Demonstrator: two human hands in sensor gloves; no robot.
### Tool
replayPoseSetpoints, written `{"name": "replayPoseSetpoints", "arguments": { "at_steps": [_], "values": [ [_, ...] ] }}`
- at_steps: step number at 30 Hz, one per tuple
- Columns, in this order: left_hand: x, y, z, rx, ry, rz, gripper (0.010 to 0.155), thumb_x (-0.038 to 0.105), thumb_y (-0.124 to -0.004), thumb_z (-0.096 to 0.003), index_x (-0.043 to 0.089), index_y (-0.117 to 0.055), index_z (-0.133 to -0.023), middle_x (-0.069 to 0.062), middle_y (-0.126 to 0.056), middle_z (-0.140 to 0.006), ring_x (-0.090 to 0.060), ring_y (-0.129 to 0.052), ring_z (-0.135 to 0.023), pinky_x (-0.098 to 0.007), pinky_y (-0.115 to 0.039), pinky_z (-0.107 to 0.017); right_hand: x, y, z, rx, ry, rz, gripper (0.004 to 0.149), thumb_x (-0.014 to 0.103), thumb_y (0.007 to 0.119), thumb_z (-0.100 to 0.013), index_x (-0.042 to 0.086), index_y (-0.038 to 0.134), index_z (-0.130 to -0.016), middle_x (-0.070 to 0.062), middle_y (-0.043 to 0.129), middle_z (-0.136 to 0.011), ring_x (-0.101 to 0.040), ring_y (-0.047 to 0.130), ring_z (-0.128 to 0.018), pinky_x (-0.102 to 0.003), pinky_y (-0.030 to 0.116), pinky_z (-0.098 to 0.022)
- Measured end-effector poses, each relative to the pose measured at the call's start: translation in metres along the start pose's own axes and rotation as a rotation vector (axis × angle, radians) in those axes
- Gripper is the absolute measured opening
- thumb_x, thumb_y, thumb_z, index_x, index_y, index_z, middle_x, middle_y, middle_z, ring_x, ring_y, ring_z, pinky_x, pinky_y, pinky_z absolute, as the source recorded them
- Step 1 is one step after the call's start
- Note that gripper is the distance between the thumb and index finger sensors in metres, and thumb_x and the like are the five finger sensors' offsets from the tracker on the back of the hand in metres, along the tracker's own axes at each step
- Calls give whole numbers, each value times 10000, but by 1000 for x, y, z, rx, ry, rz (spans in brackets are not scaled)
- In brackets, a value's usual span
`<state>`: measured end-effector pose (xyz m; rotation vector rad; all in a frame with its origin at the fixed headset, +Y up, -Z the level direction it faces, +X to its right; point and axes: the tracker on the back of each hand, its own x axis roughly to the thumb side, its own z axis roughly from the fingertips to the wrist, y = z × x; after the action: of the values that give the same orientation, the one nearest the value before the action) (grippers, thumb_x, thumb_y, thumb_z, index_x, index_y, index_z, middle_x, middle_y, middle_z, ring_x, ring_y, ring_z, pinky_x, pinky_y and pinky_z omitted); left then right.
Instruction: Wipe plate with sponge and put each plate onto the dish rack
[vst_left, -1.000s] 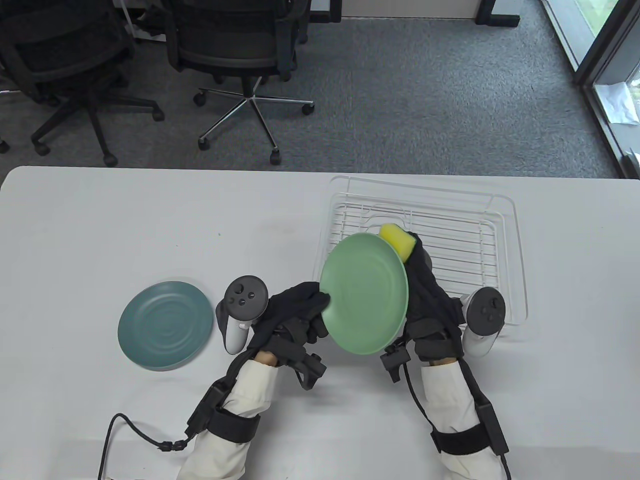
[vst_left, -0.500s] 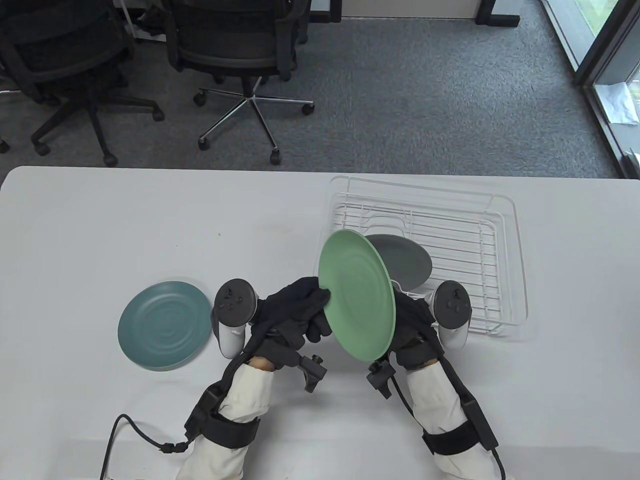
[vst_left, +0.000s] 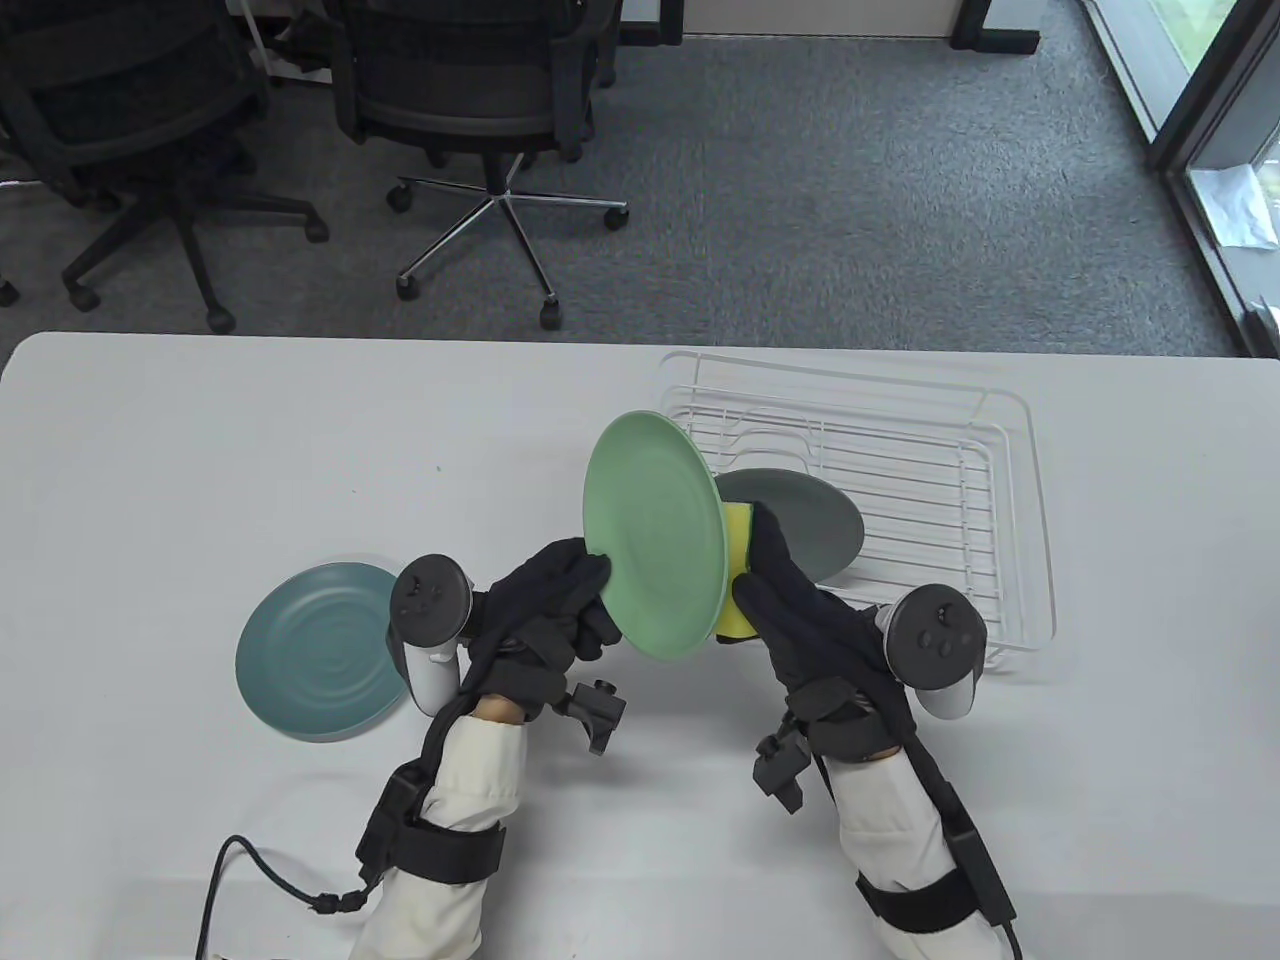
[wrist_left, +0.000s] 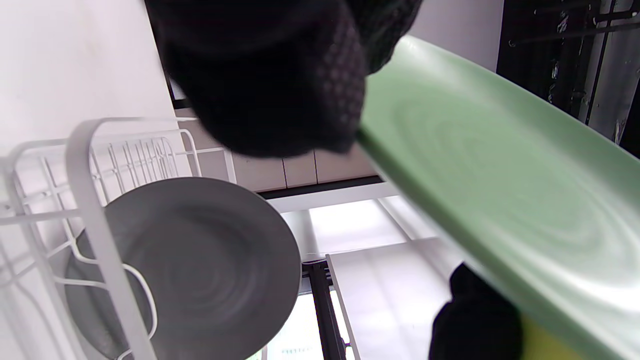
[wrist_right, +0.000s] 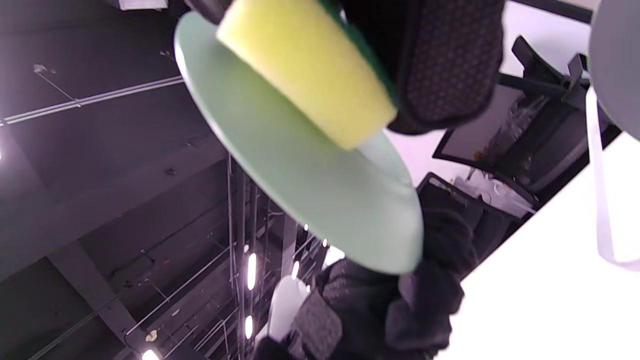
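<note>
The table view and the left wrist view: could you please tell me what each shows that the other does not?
Only the table view shows the teal plate lying flat on the table, the office chairs and both forearms. Only the left wrist view shows the grey plate close up, propped in the dish rack wires. Both show the left hand gripping the light green plate and the right hand holding the yellow sponge behind it.

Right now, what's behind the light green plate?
The yellow sponge, held by the right hand against the light green plate's far side. The plate hides most of it.
</note>
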<state>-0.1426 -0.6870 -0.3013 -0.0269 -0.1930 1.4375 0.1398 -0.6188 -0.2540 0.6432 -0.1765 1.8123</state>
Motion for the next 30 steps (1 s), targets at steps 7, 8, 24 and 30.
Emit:
{"name": "replayPoseSetpoints", "arguments": {
  "at_steps": [7, 8, 24, 30],
  "values": [
    [1, -9, -1, -97, -2, -38, 431, 240, -770, -535, -78, -894, -799, -164, -1018, -498, -150, -1063, -217, -70, -914, -66, -16, -12, 0, -62, -13, -130, 640, 318, 467, -703, 31, 127, -1163, -424, 442, -1085, -556, 640, -903, -576, 687, -635],
    [2, -10, -1, -104, -2, -37, 429, 239, -772, -535, -77, -894, -799, -165, -1018, -498, -153, -1062, -217, -72, -914, -66, -21, -12, -1, -55, -8, -166, 639, 316, 465, -703, 38, 119, -1163, -424, 424, -1090, -560, 621, -915, -585, 674, -643],
    [6, -10, 2, -65, -21, 16, 422, 244, -771, -539, -56, -884, -813, -169, -1015, -532, -180, -1074, -250, -85, -934, -93, -62, 27, -10, 141, 136, -442, 639, 300, 456, -702, 4, 118, -1157, -443, 471, -1060, -568, 655, -874, -597, 659, -639],
    [4, 7, 4, 77, -12, -47, 429, 242, -765, -539, -71, -886, -807, -165, -1014, -522, -165, -1075, -246, -77, -931, -90, -59, 19, -10, 164, 125, -535, 640, 313, 491, -705, 8, 178, -1171, -432, 524, -1034, -531, 715, -821, -550, 711, -606]
  ]
}}
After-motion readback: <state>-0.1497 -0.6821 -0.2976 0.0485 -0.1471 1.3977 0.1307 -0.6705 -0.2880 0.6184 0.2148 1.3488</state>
